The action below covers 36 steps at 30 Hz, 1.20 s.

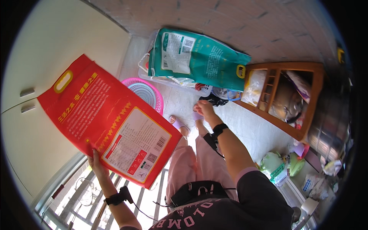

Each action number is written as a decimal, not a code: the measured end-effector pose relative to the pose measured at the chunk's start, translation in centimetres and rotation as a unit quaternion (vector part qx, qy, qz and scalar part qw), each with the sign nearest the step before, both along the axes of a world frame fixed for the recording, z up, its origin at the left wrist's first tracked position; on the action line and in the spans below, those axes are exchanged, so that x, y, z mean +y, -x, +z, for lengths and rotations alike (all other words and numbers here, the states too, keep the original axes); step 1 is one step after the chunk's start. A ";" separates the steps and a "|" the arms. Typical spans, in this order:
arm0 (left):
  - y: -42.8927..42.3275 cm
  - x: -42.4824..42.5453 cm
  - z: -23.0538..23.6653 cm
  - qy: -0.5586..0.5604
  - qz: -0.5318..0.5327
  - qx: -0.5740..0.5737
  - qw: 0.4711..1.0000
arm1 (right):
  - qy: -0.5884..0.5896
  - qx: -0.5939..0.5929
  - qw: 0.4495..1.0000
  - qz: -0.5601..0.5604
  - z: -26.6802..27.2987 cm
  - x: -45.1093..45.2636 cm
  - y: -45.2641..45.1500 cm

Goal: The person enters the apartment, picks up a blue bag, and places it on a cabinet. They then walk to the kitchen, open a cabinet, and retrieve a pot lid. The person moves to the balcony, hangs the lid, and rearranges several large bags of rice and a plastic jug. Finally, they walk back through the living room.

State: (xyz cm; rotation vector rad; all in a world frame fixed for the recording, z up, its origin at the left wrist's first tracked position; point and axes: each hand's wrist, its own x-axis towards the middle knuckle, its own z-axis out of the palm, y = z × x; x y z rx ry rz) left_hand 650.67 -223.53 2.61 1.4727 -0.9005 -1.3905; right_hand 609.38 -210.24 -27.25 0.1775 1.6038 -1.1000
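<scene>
A large red rice bag (112,120) with a yellow-rimmed handle slot fills the left of the head view, tilted, its printed side facing me. My left hand (99,166) grips its lower left edge; most of the fingers are hidden behind the bag. My right hand (204,108) is raised over the floor, apart from the bag, with its fingers curled; nothing shows in it. Beyond it, a green bag (201,59) with a yellow handle lies on a clear plastic bin (143,75). Both of my wrists carry black straps with small devices.
A pink basin (160,99) holds a grey-blue strainer basket. At right stands a wooden cabinet frame (296,133) containing a metal pot and plastic bags. Cream cabinet doors (57,43) are at left, railings (138,201) below. Various household items sit at lower right. My slippered feet are on the tiled floor.
</scene>
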 end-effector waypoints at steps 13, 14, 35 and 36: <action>-1.0 -0.9 -0.8 -0.112 0.056 -0.040 0.991 | 0.008 -0.169 0.970 -0.175 8.6 -3.6 5.7; -0.8 -0.7 -1.0 -0.098 0.049 -0.025 0.994 | 0.042 -0.180 0.967 -0.176 9.2 -3.7 5.5; 15.1 2.8 -12.5 -0.081 0.037 -0.378 0.921 | 0.138 -0.238 0.904 -0.328 11.5 -5.6 6.1; 14.4 2.8 -12.9 -0.101 0.029 -0.337 0.936 | 0.127 -0.230 0.904 -0.336 11.2 -5.7 6.2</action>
